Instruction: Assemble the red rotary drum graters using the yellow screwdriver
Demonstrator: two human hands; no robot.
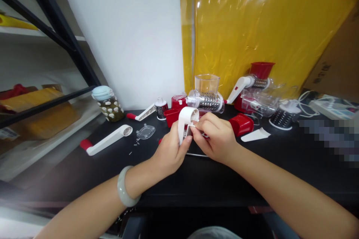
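Your left hand (pixel 171 153) gripping white crank handle (pixel 187 116), your right hand (pixel 218 139) pinching its lower end, above black table (pixel 252 171)

A black table (pixel 196 183) ran across the middle of the frame. At centre left lay a white crank (pixel 108 140) with a red tip, a clear oval lid (pixel 145 132) just beside it, and a spotted jar (pixel 109 106) further back. Right of centre sat a red block (pixel 241 124), a white wedge (pixel 255 135) and a metal drum (pixel 282 118); a grater (pixel 206 100) stood at the back.
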